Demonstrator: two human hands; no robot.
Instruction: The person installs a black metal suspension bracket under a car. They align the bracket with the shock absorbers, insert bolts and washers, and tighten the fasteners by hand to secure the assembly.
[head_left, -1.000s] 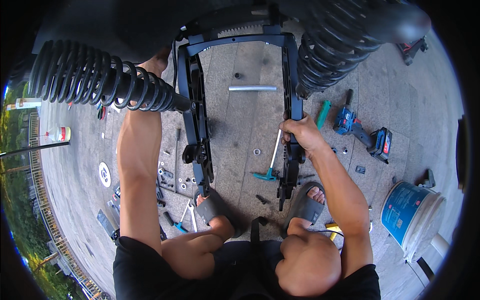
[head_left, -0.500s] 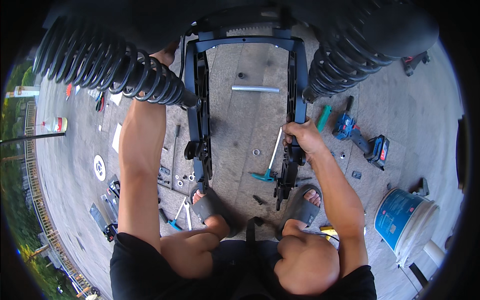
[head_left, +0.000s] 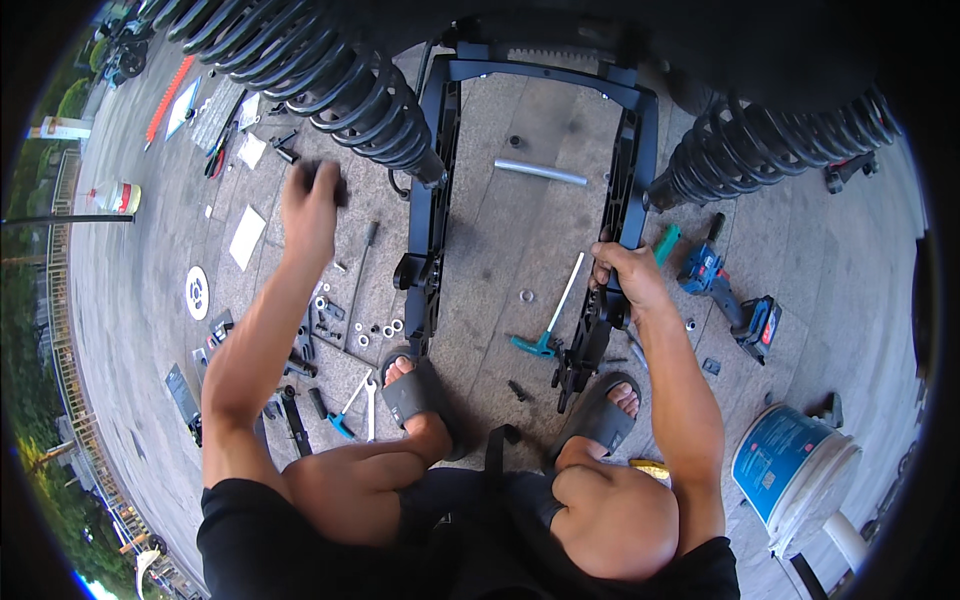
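Note:
My right hand (head_left: 632, 272) is closed around the right arm of a black U-shaped swingarm (head_left: 640, 170). Left of the swingarm, my left hand (head_left: 308, 215) is raised over the ground with its fingers curled round a small dark part (head_left: 326, 180). Motion blur hides what kind of part it is. Coil-spring shock absorbers slant down to both sides of the swingarm, the left shock absorber (head_left: 350, 105) and the right shock absorber (head_left: 745, 145). Between the arms a silver tube (head_left: 540, 172) lies on the paving, and a teal T-handle hex key (head_left: 535, 346) rests beside the right arm.
A blue cordless impact wrench (head_left: 708, 268) and a white bucket with a blue label (head_left: 785, 465) are on the right. Washers (head_left: 390, 328), another T-handle key (head_left: 342, 425) and a wrench (head_left: 371, 408) lie near my left foot. White paper (head_left: 247, 237) lies farther left.
My left hand has come out from behind the left shock absorber, moving back toward me with a dark part in it. My right hand keeps its grip. The view has shifted left.

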